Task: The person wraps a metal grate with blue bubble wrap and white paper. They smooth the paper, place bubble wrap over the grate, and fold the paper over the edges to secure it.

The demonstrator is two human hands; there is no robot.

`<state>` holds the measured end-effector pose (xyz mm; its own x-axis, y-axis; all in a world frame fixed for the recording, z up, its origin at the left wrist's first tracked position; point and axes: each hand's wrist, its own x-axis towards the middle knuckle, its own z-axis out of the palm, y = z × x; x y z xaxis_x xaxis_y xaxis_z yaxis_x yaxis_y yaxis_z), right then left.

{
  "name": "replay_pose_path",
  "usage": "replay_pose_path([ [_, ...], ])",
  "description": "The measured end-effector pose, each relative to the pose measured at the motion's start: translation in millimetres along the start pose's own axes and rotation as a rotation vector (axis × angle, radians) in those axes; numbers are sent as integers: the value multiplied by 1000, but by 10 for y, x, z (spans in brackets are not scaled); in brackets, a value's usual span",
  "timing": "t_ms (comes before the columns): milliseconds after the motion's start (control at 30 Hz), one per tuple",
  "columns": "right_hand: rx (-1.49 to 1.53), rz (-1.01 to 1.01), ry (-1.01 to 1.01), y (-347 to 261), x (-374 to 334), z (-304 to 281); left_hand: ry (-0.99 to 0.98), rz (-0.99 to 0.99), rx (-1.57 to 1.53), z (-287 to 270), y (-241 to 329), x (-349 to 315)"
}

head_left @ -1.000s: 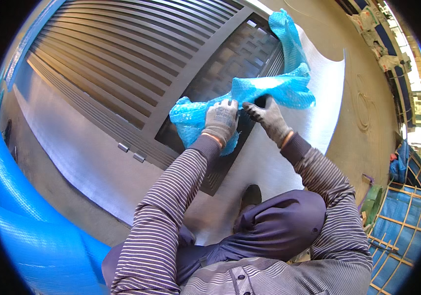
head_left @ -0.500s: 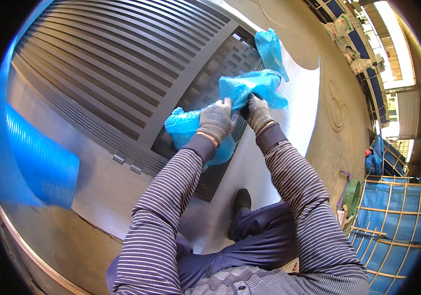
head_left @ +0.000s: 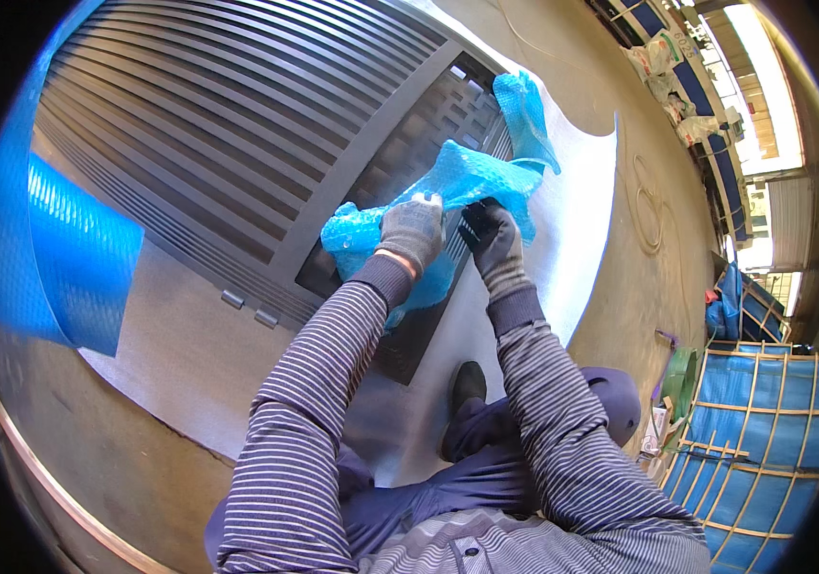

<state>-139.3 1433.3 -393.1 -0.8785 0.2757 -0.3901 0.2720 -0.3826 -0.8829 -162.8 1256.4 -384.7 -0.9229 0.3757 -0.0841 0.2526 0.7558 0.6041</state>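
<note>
A crumpled sheet of blue bubble wrap (head_left: 467, 174) lies across the patterned end panel of a dark slatted metal gate (head_left: 318, 206). My left hand (head_left: 412, 231), in a grey work glove, is closed on the middle of the sheet. To its right, my right hand (head_left: 495, 239), in a glove with dark fingers, has its curled fingers at the sheet's lower edge, over the gate's near side rail. The fingertips of the right hand are partly hidden against the wrap. One end of the sheet trails toward the gate's far corner.
A large roll of blue wrap (head_left: 84, 253) hangs at the left. Under the gate lies a pale sheet (head_left: 581, 230). A coiled hose (head_left: 651, 215) rests on the floor to the right, near a blue panel with a wooden lattice (head_left: 763, 411). My shoe (head_left: 469, 383) stands beside the gate.
My right hand has turned and come down slightly, showing its dark fingers. The wrap between the hands has spread and shifted. My left hand stays gripping, and my right knee now shows beside the arm.
</note>
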Motion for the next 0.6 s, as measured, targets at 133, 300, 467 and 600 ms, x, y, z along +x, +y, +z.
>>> replay_pose_path([
  [133,-4,-108,-29,-88,-9,117,-6,5,24,-11,28,-40],
  [300,-291,-114,182,-250,232,374,-6,-36,42,-12,176,-33],
  [467,-380,-85,245,-255,303,462,50,-74,29,-37,304,76],
  [600,-556,-182,409,-329,557,278,21,2,66,1,378,69],
])
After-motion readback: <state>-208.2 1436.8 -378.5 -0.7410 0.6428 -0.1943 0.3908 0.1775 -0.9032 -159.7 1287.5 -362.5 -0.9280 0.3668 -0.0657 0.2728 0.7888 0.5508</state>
